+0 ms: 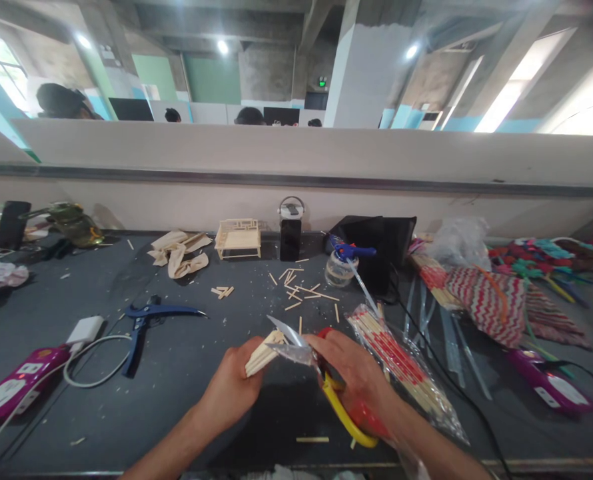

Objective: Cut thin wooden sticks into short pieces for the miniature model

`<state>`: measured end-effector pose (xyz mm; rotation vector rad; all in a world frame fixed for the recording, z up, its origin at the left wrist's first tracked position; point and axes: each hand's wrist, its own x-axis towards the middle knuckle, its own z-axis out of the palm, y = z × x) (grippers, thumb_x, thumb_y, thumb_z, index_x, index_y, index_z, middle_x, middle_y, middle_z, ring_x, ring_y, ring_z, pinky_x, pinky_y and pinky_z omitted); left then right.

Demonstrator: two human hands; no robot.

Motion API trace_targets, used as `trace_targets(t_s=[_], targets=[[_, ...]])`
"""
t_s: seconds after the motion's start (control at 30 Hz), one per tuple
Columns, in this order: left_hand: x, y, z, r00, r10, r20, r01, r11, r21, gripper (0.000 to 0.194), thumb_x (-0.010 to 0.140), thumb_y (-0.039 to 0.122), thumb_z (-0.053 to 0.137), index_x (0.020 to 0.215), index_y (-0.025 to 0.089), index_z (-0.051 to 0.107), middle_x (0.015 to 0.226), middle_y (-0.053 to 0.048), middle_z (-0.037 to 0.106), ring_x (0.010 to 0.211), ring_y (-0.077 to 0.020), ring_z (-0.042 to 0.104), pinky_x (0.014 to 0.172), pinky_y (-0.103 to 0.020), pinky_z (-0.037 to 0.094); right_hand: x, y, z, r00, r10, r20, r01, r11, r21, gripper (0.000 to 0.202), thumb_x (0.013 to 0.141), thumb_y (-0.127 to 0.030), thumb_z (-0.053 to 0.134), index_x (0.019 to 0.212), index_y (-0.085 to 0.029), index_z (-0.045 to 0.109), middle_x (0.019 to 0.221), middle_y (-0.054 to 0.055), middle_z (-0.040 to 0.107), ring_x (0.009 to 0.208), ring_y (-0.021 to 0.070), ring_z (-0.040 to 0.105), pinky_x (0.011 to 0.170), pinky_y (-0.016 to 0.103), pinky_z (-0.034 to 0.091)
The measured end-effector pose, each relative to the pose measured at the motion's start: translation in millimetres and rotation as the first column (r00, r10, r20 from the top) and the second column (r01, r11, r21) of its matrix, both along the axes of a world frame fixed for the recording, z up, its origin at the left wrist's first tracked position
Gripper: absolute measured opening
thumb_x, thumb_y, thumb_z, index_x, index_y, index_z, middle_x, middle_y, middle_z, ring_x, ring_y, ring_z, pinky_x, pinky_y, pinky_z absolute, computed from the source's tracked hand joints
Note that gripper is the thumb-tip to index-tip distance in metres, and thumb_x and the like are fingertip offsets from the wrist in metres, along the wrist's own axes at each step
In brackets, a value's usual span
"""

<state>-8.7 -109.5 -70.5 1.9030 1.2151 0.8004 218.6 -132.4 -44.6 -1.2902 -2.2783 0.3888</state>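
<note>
My left hand (236,377) is closed around a small bundle of pale wooden sticks (262,355), their ends pointing up and to the right. In my right hand (354,373) is a pair of scissors (347,413) with red and yellow handles. The blades stand apart at the upper end of the bundle; whether they touch the sticks I cannot tell. Beyond my hands lie loose cut stick pieces (296,293). One more short stick (312,440) rests near the table's front edge.
A small stick-built model bench (238,239) stands at the back, beside crumpled cloth (181,253). A blue glue gun (351,252) sits on a jar. Plastic-wrapped sticks (401,357) lie to the right. Blue pliers-like tool (144,327) and purple power strips (24,380) are on the table.
</note>
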Motion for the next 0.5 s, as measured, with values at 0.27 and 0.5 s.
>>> trace_targets(t_s=[0.27,0.5], targets=[[-2,2,1.0,0.994,0.079,-0.069,-0.077,0.997,0.031,0.025,0.077,0.009,0.044,0.091,0.018,0.063,0.075,-0.001,0.067,0.066,-0.0137,0.058,0.063,-0.022,0.041,3,5,-9.9,0.997,-0.020,0.079,0.018,1.000,0.017,0.058,0.070,-0.009,0.056,0.125,-0.027,0.051,0.088,0.002,0.055,0.077,0.0170,0.053,0.067,0.028,0.044],[-2,6,2.6,0.929,0.206,-0.307,-0.192,0.978,0.076,0.047,0.068,0.001,0.044,0.106,0.023,0.060,0.091,-0.002,0.073,0.079,-0.0182,0.067,0.068,-0.024,0.042,-4,-5,-7.4,0.994,-0.089,0.064,0.084,0.993,0.082,0.067,0.070,-0.007,0.056,0.134,-0.026,0.044,0.095,0.006,0.056,0.085,0.0207,0.056,0.074,0.034,0.048]])
